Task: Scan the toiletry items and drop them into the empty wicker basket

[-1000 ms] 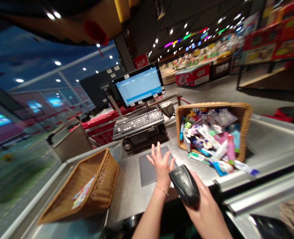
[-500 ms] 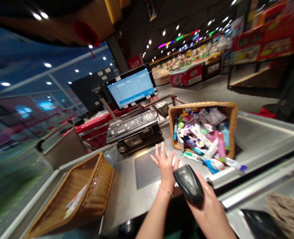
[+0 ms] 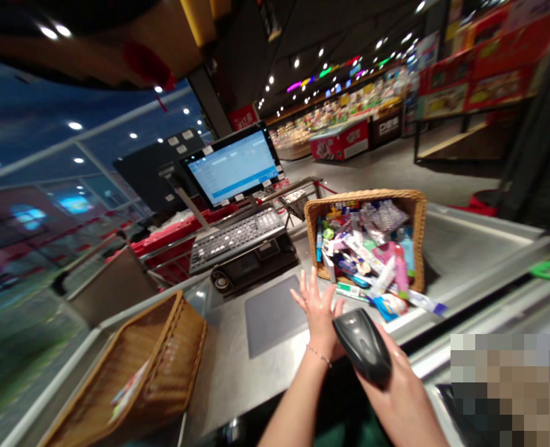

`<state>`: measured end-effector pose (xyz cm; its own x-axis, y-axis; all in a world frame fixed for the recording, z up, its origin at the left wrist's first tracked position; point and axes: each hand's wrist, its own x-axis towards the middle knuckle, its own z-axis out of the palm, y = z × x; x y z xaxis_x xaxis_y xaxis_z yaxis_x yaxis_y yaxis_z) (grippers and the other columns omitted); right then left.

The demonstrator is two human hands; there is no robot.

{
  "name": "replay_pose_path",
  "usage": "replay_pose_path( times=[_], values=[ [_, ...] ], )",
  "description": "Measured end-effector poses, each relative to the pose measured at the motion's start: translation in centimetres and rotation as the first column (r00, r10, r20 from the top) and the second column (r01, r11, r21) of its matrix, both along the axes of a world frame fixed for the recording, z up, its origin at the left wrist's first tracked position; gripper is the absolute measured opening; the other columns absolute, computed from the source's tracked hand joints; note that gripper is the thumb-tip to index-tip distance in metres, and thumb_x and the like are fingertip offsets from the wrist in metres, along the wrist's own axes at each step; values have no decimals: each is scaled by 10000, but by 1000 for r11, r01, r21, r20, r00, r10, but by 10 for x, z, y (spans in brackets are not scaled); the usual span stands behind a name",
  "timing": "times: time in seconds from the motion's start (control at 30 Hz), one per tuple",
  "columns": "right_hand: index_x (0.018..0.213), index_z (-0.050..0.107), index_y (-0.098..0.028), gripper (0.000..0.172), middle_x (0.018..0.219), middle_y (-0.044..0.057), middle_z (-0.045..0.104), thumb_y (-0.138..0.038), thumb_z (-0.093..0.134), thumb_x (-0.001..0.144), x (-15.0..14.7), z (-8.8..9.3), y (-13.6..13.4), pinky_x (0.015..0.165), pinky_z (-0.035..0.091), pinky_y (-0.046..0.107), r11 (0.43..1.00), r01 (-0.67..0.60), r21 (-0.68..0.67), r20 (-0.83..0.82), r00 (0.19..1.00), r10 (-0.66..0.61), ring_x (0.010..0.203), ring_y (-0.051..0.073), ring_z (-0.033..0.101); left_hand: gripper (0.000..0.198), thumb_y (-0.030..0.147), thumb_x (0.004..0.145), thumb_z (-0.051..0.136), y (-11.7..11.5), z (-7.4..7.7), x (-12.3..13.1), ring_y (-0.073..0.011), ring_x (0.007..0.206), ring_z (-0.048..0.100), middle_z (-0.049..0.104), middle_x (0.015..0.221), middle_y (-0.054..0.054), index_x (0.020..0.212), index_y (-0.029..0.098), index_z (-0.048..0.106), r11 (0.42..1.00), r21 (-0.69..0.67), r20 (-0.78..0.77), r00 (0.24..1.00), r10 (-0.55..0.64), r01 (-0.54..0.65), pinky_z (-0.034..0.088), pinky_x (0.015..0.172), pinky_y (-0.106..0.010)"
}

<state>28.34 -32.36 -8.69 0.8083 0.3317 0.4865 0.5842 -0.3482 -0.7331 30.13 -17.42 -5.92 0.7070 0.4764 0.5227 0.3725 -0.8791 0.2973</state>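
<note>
- Near-left corner of the counter [image 3: 275,379]: a wicker basket [image 3: 182,338] lies tilted, a few packs [image 3: 128,390] inside, its mouth apparently turned toward the middle for easy reach.
- Far edge, centre: a keyboard [image 3: 236,241] and screen [image 3: 231,167] face the person, placed for use while standing here.
- Middle: a grey mat [image 3: 272,316] lies bare between the baskets.
- Just right of the mat: the left hand [image 3: 320,316] hovers, fingers spread apart.
- Near edge: the right hand [image 3: 403,403] has its fingers clamped round a scanner [image 3: 361,347], held ready above the counter.
- Far-right: a second wicker basket [image 3: 365,208] tips forward, spilling toiletries [image 3: 387,304] over its rim, within easy reach.
</note>
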Motion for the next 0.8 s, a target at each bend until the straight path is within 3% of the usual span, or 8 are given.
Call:
replay_pose_path(
  times=[0.13, 0.43, 0.6, 0.8],
  values=[
    [1386, 394, -203, 540, 1349, 152, 572, -376, 516, 889, 3, -2, -6, 1001, 498, 506, 1000, -1, -20, -6, 1000, 1, 1245, 303, 563, 220, 409, 816, 638, -7, -5, 9, -305, 1479, 197, 355, 1559, 6, 1022, 378, 711, 998, -56, -90, 996, -27, 22, 149, 1146, -659],
    [1367, 415, -151, 521, 1280, 167, 606, -355, 505, 896, 6, -5, -13, 948, 544, 453, 998, 51, -34, 39, 998, -50, 1177, 299, 613, 262, 459, 837, 596, -21, -14, 28, -326, 1483, 174, 284, 1591, -23, 1055, 364, 707, 989, -134, -219, 972, -86, 57, 86, 1147, -666],
    [1391, 390, -174, 551, 1301, 143, 597, -363, 529, 892, 8, -11, -14, 963, 539, 428, 998, 42, -46, 14, 999, -42, 1188, 281, 606, 492, 454, 783, 662, -15, -24, 48, -372, 1486, 111, 177, 1620, -89, 1264, 382, 589, 980, -195, -383, 918, -103, 28, 150, 1110, -710],
    [1386, 402, -173, 554, 1296, 138, 603, -393, 528, 893, 10, -15, -17, 987, 527, 428, 998, 57, -41, -6, 998, -57, 1197, 280, 603, 513, 479, 744, 696, 2, -25, 69, -383, 1490, 46, 104, 1632, -107, 1231, 344, 607, 989, -144, -550, 827, -114, 40, 148, 1088, -732]
  ],
)
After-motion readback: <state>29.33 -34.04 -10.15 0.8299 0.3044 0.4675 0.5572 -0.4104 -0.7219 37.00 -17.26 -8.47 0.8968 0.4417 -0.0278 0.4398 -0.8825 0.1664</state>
